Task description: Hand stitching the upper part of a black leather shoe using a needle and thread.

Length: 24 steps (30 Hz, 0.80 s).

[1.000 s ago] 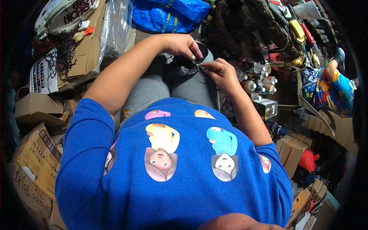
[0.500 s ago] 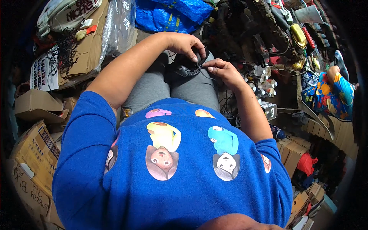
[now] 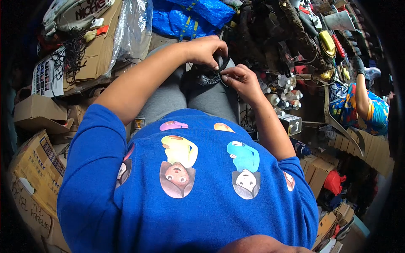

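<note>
A black, glossy piece of footwear, seemingly a shoe, lies across my grey-trousered thighs, with a row of gathered stitches along its curved edge. From above, my left hand bends over it, thumb and fingers closed on its dark upper part. At the stitched edge's right end, my right hand has thumb and forefinger pinched together. What sits in that pinch is too small to make out. Both hands almost meet at the stitches, and the left hand partly hides the shoe.
Cardboard and tangled black cords lie at the left. A blue plastic sheet is ahead. Several small capped bottles and a metal can stand at the right, near a person in bright patterned clothing.
My right hand has shifted slightly left and lower, close against the shoe's edge. The left hand stays nearly in place. At the right, the other person has extended an arm away from me.
</note>
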### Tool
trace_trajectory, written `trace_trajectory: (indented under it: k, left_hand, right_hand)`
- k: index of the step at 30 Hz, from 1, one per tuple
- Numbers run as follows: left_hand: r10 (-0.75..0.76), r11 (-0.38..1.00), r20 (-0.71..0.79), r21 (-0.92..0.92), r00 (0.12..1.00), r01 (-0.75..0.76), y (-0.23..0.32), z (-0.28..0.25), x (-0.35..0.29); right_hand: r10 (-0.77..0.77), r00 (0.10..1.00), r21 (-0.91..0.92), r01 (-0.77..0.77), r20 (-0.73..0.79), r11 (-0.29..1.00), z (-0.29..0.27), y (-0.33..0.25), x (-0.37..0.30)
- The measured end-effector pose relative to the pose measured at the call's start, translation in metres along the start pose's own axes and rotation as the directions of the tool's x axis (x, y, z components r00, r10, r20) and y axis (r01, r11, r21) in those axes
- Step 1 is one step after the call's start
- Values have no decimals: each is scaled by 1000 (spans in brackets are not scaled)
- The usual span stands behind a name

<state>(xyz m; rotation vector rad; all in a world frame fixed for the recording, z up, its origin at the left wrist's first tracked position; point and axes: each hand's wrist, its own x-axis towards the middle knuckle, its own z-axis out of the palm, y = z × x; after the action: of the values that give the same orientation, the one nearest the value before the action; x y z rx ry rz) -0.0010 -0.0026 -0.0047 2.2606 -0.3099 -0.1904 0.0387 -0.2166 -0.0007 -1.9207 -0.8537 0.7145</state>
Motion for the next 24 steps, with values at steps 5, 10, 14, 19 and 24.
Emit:
trace_trajectory:
  k: [5,10,14,19,24]
  left_hand:
    - [-13,1000,-241,6,971,15,-9,-5,-33]
    - [-143,989,-244,9,959,149,18,7,-71]
    - [-39,945,-379,286,925,157,20,22,-78]
    - [-53,935,-434,294,900,196,20,27,-75]
    - [-176,955,-290,-283,941,92,13,22,-71]
  right_hand:
    - [-94,995,-276,83,-25,957,1,-9,-7]
    - [-185,982,-540,140,-30,830,13,-7,-25]
    - [-224,973,-617,146,-51,774,22,-13,-33]
    - [-80,996,-463,52,-41,885,16,-9,-28]
    - [40,999,-171,-42,-15,984,5,-3,-22]
